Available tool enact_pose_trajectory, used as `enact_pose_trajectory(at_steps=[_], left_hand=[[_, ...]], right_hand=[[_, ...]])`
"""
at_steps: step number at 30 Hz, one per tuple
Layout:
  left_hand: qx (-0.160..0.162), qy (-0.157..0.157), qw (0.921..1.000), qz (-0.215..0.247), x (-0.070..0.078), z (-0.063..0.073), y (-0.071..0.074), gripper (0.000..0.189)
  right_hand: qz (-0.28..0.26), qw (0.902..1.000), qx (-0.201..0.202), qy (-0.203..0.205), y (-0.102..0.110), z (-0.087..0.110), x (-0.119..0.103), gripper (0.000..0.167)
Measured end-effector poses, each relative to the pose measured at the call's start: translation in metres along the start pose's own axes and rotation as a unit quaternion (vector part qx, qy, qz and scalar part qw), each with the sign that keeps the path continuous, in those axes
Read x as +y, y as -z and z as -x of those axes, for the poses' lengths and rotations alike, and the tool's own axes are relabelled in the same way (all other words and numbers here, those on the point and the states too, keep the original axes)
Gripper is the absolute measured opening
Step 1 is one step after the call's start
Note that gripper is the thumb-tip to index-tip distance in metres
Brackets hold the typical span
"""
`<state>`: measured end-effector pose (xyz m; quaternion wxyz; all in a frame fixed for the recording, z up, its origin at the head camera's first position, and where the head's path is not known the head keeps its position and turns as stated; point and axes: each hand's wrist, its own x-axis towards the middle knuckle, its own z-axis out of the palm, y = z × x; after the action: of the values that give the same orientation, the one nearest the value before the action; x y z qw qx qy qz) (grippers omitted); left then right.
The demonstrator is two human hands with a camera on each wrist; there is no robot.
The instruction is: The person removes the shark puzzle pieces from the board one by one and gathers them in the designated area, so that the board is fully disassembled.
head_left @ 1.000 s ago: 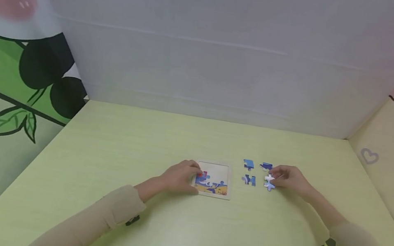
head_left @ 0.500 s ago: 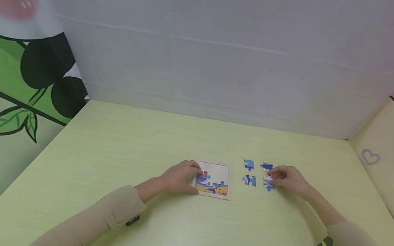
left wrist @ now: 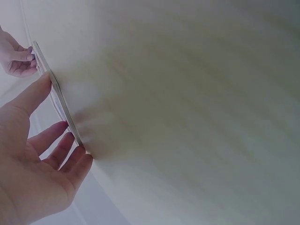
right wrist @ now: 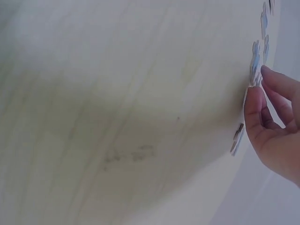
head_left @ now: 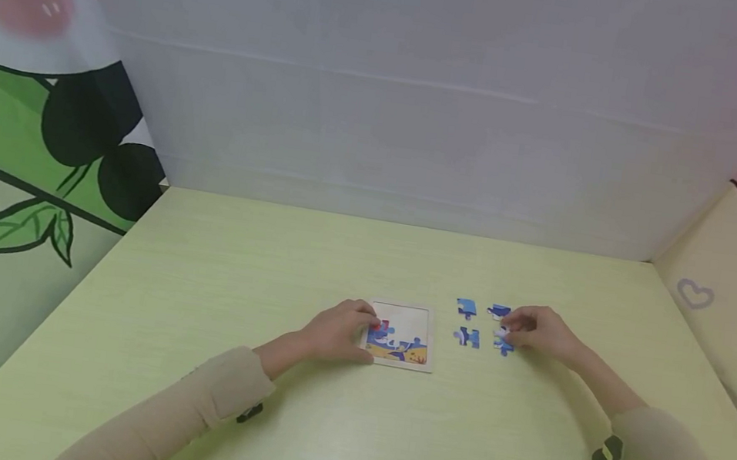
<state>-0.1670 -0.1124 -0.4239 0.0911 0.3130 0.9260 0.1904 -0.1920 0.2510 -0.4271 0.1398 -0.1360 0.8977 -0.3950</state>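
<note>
In the head view, a square picture puzzle in a pale frame (head_left: 402, 367) lies on the table, its lower part filled with a sea scene and its upper part bare. My left hand (head_left: 336, 331) holds the frame's left side, thumb near the bottom corner; the left wrist view shows thumb and fingertips against the frame edge (left wrist: 61, 99). To the right, my right hand (head_left: 542, 333) pinches a blue and white jigsaw piece (head_left: 503, 347) between thumb and fingers, low over the table. Those fingers partly cover the piece.
Three loose pieces lie near the right hand: a light blue one (head_left: 466, 308), a dark blue one (head_left: 500, 311) and a striped one (head_left: 467, 338). Behind the pale table (head_left: 309, 253) stands a grey wall (head_left: 380, 138), with printed side panels left and right.
The pinched piece has turned slightly in the right hand's fingers and no longer shines as white as a second ago. The left hand and the frame stay put.
</note>
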Motion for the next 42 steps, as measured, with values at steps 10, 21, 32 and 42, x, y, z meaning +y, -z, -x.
enact_pose_trajectory(at_steps=[10, 21, 32, 42], left_hand=[[-0.004, 0.004, 1.0, 0.006, 0.001, 0.0, 0.001, 0.055], [0.0, 0.031, 0.9994, -0.018, 0.007, -0.009, 0.008, 0.055], [-0.012, 0.033, 0.9988, -0.034, 0.011, -0.008, 0.013, 0.055], [0.001, 0.053, 0.9971, -0.055, 0.001, -0.009, 0.005, 0.062]], right_hand=[[0.018, 0.9988, 0.01, 0.044, -0.014, -0.01, -0.027, 0.027], [0.011, 0.9964, -0.024, 0.08, -0.054, -0.039, -0.078, 0.03], [0.016, 0.9974, -0.051, 0.048, -0.1, -0.065, -0.103, 0.031], [0.026, 0.997, -0.048, 0.055, -0.114, -0.07, -0.106, 0.025]])
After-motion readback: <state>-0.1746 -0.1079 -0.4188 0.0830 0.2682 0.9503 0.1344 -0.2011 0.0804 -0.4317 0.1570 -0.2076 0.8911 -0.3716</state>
